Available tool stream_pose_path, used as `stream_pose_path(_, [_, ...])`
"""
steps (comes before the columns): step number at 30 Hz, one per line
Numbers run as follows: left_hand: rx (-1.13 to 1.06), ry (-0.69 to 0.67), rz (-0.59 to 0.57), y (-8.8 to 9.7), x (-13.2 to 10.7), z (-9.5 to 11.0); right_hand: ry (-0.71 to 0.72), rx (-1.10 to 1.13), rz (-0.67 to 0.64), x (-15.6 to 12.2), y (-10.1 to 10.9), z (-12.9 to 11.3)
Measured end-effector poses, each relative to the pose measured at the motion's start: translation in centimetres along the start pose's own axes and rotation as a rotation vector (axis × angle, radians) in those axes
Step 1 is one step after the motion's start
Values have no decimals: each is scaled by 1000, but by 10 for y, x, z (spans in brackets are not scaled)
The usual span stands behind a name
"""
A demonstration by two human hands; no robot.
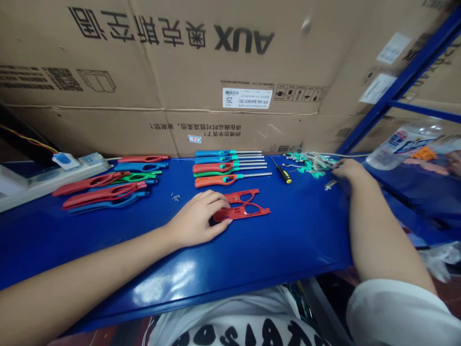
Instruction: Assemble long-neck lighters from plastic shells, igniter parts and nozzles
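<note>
My left hand (201,216) rests on the blue table (108,250), fingers curled onto the near end of two red plastic lighter-handle shells (245,205) lying side by side. My right hand (347,169) reaches to the far right, fingers bent down into a heap of small green and metal parts (309,163); what it pinches is hidden. A small metal piece (330,184) lies just in front of that hand.
Several assembled lighters with metal tubes (230,168) lie in a row at the back. Empty red, blue and green shells (108,187) are piled at the left. A yellow-handled screwdriver (283,172), a power strip (54,175), tiny screws (175,197), cardboard boxes (201,72) and a plastic bag (414,144) surround them.
</note>
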State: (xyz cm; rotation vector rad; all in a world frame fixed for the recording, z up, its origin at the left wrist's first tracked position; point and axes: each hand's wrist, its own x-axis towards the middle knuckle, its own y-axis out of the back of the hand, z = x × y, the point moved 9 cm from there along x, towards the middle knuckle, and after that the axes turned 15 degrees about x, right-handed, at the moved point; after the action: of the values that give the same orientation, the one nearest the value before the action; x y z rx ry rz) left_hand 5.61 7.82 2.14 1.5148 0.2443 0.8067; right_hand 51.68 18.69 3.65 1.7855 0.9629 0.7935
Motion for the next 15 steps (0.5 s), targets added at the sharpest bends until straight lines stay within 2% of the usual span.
stream_pose_path(3, [-30, 4, 8, -1, -1, -1, -175, -5, -81, -3, -11, 16])
stream_pose_path(5, [-43, 13, 15, -1, -1, -2, -204, 13, -61, -6, -9, 17])
stream_pose_path(10, [-37, 35, 31, 1, 0, -3, -157, 90, 75, -12, 10, 8])
stream_pose_path(15, [-33, 39, 38, 3, 0, -2, -55, 179, 152, -13, 21, -7])
